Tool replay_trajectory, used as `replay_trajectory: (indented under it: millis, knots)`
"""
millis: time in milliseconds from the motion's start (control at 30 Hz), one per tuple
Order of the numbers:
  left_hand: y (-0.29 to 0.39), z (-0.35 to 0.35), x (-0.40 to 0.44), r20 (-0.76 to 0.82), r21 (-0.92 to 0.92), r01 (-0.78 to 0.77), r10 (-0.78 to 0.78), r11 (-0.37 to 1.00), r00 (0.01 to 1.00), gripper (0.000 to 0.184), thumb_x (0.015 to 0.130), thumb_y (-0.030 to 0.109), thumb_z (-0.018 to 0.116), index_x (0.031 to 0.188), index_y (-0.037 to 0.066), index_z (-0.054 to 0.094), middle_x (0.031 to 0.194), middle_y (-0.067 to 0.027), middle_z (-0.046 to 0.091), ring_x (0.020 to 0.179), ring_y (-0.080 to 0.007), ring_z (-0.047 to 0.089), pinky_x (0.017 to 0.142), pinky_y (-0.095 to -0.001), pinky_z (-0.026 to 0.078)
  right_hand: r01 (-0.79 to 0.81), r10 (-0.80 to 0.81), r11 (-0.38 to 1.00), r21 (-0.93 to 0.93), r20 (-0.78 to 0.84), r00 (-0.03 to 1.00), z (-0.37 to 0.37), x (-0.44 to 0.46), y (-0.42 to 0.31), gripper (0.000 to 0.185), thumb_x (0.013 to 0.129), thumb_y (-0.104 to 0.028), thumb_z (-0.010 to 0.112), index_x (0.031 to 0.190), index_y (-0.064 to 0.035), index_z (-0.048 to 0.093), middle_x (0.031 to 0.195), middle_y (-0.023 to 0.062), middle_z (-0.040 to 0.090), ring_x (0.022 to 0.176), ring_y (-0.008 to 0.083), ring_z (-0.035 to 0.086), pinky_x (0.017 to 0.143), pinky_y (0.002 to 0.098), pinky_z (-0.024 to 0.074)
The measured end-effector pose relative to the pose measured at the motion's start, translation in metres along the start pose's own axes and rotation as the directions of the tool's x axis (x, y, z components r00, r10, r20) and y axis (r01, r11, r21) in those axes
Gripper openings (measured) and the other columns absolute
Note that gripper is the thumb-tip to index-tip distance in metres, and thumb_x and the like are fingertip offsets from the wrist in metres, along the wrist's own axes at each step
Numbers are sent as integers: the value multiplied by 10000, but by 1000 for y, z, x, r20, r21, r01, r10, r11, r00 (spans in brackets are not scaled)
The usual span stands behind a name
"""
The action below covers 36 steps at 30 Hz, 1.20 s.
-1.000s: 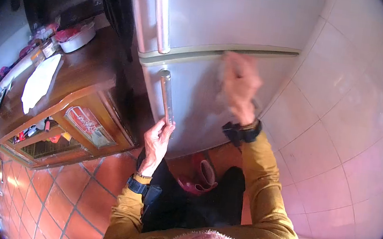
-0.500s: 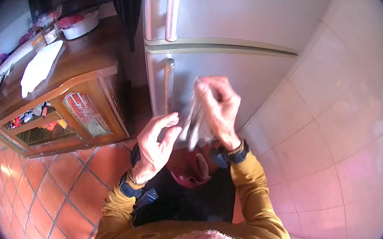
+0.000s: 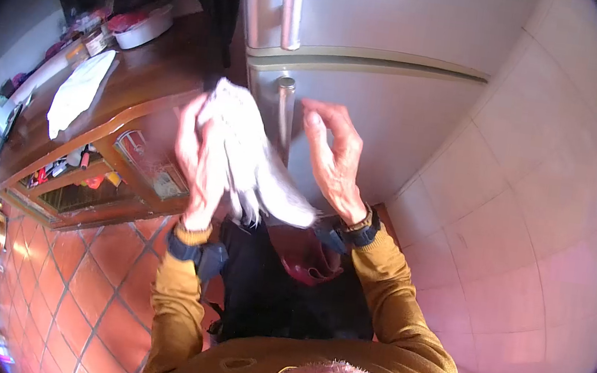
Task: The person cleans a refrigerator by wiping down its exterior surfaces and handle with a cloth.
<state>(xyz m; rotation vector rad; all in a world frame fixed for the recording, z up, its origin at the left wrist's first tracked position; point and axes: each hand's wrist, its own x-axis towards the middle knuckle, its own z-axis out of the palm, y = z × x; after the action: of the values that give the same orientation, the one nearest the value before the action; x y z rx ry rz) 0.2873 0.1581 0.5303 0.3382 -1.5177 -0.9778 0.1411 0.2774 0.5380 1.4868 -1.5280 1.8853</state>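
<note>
A crumpled white cloth (image 3: 257,155) hangs from my left hand (image 3: 201,156), which grips it near its upper end. Its lower end is smeared by motion and swings out toward the right. My right hand (image 3: 334,153) is raised in front of the refrigerator (image 3: 388,123), holding nothing, with thumb and fingers bent and slightly apart. The refrigerator's lower door handle (image 3: 284,114) stands between the cloth and my right hand, farther back. Below, in front of my dark trousers, a dark pink container (image 3: 311,263) shows in part; what it holds is hidden.
To the left stands a wooden cabinet (image 3: 148,105) with glass-fronted compartments. On its top lie another white cloth (image 3: 80,94), a white basin (image 3: 145,30) with something pink inside, and jars. A tiled wall (image 3: 504,212) rises at the right; terracotta tiles (image 3: 90,276) cover the floor.
The white cloth has passed from my right hand to my left and spread out more. My left hand has risen leftward. My right hand has let go, and the view has shifted slightly.
</note>
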Motion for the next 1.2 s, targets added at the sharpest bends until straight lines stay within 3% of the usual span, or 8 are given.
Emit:
replay_trajectory:
  millis: [300, 400, 467, 567, 633, 833, 967, 1200]
  knots:
    - [-25, 43, 51, -95, 38, -267, 269, 963, 958, 209, 840, 85, 734, 997, -9, 635, 912, -73, 606, 821, -141, 576, 746, -269, 480, -67, 67, 998, 15, -27, 997, 51, -14, 28, 322, 952, -154, 564, 1225, 14, 534, 827, 152, 646, 697, 232, 635, 660, 342, 515]
    - [-23, 44, 56, -59, 236, -481, 507, 844, 860, 185, 816, 47, 739, 967, -10, 648, 899, -112, 606, 782, -212, 608, 696, -297, 501, 16, -12, 999, 34, -114, 993, 64, -19, 40, 334, 970, -154, 523, 1248, 32, 508, 797, 140, 640, 681, 207, 629, 644, 330, 514]
    - [-23, 42, 54, -3, 367, -599, 644, 712, 765, 218, 781, 20, 747, 981, 3, 663, 912, -131, 607, 776, -284, 626, 669, -338, 524, -102, 110, 991, 86, -93, 990, 65, -21, 35, 344, 991, -172, 478, 1262, 39, 496, 760, 114, 633, 656, 181, 620, 625, 316, 513]
    - [-31, 40, 41, 102, 419, -669, 701, 613, 706, 291, 727, -23, 741, 1004, 52, 692, 919, -97, 613, 777, -258, 630, 675, -351, 527, -53, 61, 997, 64, -128, 990, 68, -22, 40, 354, 1003, -202, 457, 1263, 35, 501, 730, 81, 623, 640, 161, 608, 614, 301, 510]
    - [-39, 39, 33, 162, 420, -702, 713, 575, 682, 295, 712, -25, 737, 989, 70, 712, 917, -74, 612, 779, -233, 636, 683, -347, 532, -60, 69, 995, 78, -122, 990, 68, -22, 40, 358, 1004, -207, 458, 1265, 34, 500, 729, 79, 621, 642, 161, 608, 617, 300, 510]
    - [-22, 42, 53, -89, 358, -537, 601, 764, 794, 234, 792, -2, 711, 1023, 14, 677, 962, -128, 620, 845, -257, 621, 709, -335, 530, -94, 106, 989, 115, -101, 989, 67, -23, 39, 373, 992, -221, 492, 1265, 34, 501, 757, 87, 627, 667, 160, 613, 640, 296, 512]
    - [-34, 45, 50, -90, 232, -466, 496, 853, 863, 191, 822, 3, 689, 1007, -8, 647, 966, -137, 616, 843, -272, 616, 732, -353, 514, -88, 104, 987, 132, -123, 987, 68, -24, 40, 381, 981, -222, 521, 1265, 32, 505, 772, 90, 630, 681, 159, 616, 655, 294, 511]
    - [-50, 35, 24, 4, 273, -470, 488, 839, 873, 172, 814, -26, 665, 984, -15, 640, 944, -149, 616, 838, -265, 620, 733, -326, 512, -138, 152, 983, 119, -110, 982, 69, -28, 43, 362, 974, -201, 520, 1258, 25, 520, 864, 139, 659, 719, 205, 645, 675, 328, 520]
